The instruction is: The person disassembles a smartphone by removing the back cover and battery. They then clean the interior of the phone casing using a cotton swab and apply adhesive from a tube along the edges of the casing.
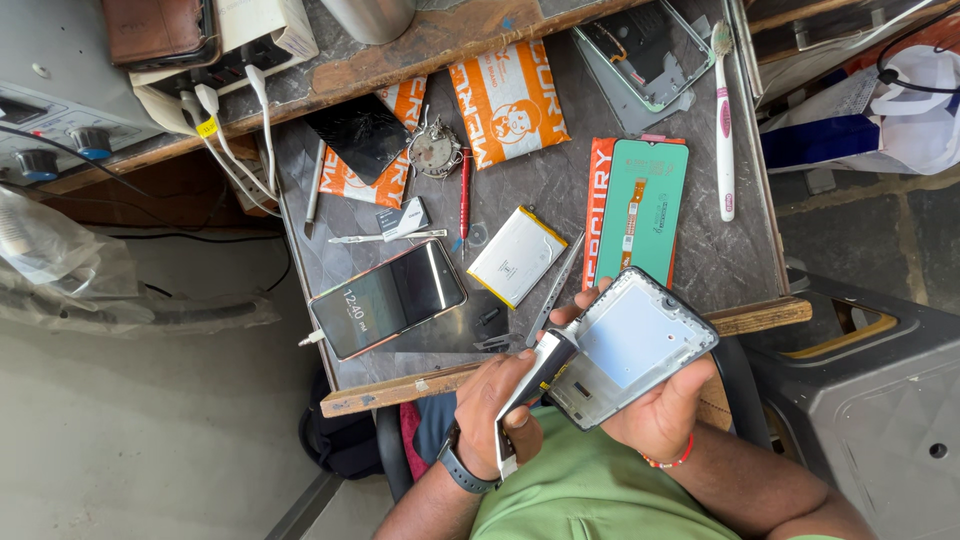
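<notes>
Over my lap, just off the bench (560,190), my right hand (660,410) cups the phone frame (635,345) from under, its long side slanting up-right. My left hand (490,400) has fingers wrapped tight on a small tube (535,385), tip touching the frame's lower-left edge.

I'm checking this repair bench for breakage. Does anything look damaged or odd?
Yes: the black screen panel at the bench's far left looks cracked, lying askew over an orange pouch. The phone frame in the right hand is stripped open.
</notes>
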